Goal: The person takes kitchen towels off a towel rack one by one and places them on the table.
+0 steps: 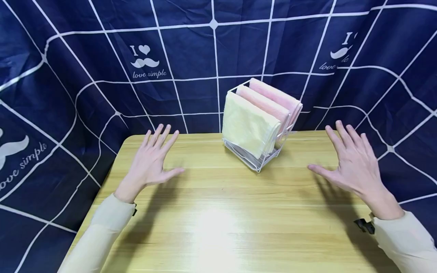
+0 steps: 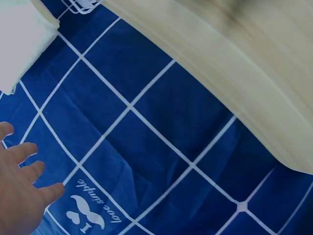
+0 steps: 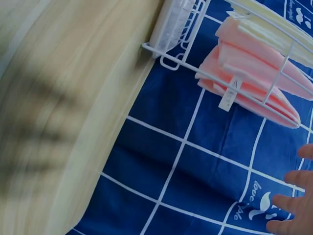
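Note:
My left hand (image 1: pixel 149 163) hovers over the left side of the table with its fingers spread, touching nothing. On the other side my right hand (image 1: pixel 356 167) is likewise spread above the table, holding nothing. Between them, nearer the right hand, a white wire rack (image 1: pixel 259 169) stands at the back. Folded towels stand upright in it: a pale yellow towel (image 1: pixel 250 123) in front, a light pink towel (image 1: pixel 264 101) behind it and another pink towel (image 1: pixel 276 94) at the rear. A white label (image 3: pixel 230 93) hangs off a pink towel in the right wrist view.
The light wooden table (image 1: pixel 191 204) has a rounded back left corner. Dark blue curtain cloth (image 1: pixel 191 49) with white grid lines hangs behind it and along both sides. A black strap piece (image 1: pixel 364 226) shows at the right cuff.

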A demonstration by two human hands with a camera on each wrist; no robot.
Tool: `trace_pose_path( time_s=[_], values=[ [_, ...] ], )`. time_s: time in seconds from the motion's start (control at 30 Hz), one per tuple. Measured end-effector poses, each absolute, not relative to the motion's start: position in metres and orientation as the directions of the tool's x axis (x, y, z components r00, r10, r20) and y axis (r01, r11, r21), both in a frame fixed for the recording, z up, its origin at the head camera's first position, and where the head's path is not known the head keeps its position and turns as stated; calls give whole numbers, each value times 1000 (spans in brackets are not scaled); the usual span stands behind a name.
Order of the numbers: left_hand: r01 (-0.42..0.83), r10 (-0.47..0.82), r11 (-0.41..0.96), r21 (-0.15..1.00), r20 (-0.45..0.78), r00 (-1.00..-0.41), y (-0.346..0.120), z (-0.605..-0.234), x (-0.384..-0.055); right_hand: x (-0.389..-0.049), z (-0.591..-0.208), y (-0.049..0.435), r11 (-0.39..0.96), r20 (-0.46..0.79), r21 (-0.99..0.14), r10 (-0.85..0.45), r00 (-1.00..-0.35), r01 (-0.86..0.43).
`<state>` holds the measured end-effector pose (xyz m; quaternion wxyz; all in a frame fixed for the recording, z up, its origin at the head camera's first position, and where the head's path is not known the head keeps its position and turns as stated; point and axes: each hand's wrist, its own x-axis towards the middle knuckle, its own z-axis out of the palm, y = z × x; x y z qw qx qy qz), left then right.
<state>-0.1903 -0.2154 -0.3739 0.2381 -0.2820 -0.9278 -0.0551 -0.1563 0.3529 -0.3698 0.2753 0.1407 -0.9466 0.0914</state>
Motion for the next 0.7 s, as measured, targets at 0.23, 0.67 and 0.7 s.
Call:
trace_pose_path(
  time_s=[0.23,0.67,0.7],
  values=[
    [587,529,809,-31,473,-704,-198,-362,-198,-158,-369,344,922,553,-199,-174,-815,-332],
    [682,606,730,-50,510,-611,-159,-340,-221,-167,-374,321,813,679,-391,-62,-731,-432],
    [690,611,722,-54,518,-599,-156,-339,-223,-168,-375,320,801,694,-398,-57,-718,-448]
  ],
)
